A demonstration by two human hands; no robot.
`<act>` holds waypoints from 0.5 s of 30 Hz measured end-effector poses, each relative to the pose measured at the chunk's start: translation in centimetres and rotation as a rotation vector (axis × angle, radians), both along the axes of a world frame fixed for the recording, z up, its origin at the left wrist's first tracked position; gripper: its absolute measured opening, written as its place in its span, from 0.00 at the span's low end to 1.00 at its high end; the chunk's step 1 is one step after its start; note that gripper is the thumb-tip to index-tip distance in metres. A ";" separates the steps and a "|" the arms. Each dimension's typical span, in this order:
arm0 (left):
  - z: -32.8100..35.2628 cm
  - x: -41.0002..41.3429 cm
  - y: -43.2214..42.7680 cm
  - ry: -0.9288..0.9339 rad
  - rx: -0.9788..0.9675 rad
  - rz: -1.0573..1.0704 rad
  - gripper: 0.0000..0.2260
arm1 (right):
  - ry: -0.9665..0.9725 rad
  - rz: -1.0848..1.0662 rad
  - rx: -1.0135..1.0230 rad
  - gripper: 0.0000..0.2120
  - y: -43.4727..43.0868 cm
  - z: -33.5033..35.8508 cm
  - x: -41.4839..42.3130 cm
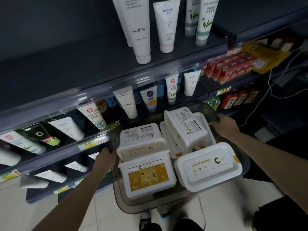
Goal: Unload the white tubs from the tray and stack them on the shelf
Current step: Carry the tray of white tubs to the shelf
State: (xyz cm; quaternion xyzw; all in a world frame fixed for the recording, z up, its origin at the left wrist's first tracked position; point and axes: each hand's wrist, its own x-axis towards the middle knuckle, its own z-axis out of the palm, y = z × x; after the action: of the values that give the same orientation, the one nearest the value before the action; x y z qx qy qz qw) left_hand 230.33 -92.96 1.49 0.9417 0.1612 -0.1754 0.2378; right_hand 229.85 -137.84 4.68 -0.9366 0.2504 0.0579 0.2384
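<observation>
Both hands grip the clear tray (120,194) by its rim, left hand (105,160) lower left of centre and right hand (225,125) at right, steadying it level while the white tubs (209,165) sit jumbled inside, none yet shelved.

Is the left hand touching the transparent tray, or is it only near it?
Touching. The head view shows the left hand with its fingers wrapped over the left rim of the transparent tray, no gap visible between them. The right hand grips the far rim likewise.

Dim, soft-focus wide-angle view; shelf edges (93,97) glare and blur leftward.
</observation>
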 end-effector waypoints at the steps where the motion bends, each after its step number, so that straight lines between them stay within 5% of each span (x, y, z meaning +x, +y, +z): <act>1: 0.1 0.1 0.2 -0.001 -0.009 0.011 0.16 | -0.014 0.010 -0.004 0.14 0.2 0.1 0.0; 5: 2.4 0.0 -0.6 -0.144 0.017 -0.017 0.16 | -0.151 0.036 0.002 0.13 2.1 2.0 -0.5; 10: 6.0 -1.0 -3.0 -0.446 0.065 -0.354 0.12 | -0.322 0.207 0.004 0.06 5.5 5.4 -1.7; 13: 7.1 -1.9 -4.2 -0.467 -0.028 -0.516 0.14 | -0.381 0.290 -0.020 0.04 7.5 6.3 -3.3; 15: 7.4 -2.6 -4.6 -0.441 -0.070 -0.629 0.12 | -0.400 0.314 -0.056 0.13 8.7 6.6 -4.5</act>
State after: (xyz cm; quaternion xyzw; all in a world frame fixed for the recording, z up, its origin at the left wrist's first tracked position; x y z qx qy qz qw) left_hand 227.72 -97.59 8.93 0.9516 -0.1965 -0.0385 0.2333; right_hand 225.37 -129.19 11.32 -0.9631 0.0514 -0.0991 0.2450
